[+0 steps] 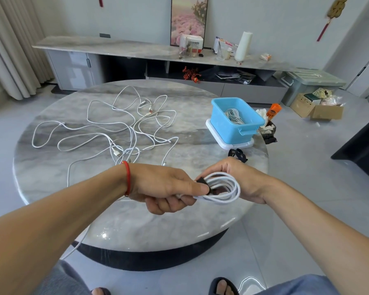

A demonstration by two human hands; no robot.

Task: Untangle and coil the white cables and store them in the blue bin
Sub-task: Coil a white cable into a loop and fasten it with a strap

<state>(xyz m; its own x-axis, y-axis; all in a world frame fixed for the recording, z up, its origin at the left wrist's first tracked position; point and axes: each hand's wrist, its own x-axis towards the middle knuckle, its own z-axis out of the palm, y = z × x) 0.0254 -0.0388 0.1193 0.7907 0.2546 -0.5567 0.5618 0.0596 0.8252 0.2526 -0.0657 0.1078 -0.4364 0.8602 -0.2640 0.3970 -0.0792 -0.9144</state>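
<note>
Marble table (136,220), hands (164,186) gripping coiled cable (224,188)

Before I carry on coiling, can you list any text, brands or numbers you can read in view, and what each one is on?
"...sonic": partial blue lettering on the white box on the long shelf; the first letters are hidden.
Orange tube behind the blue bin: dark print, too blurred to read.
Small box on the shelf: too small to read.
</note>
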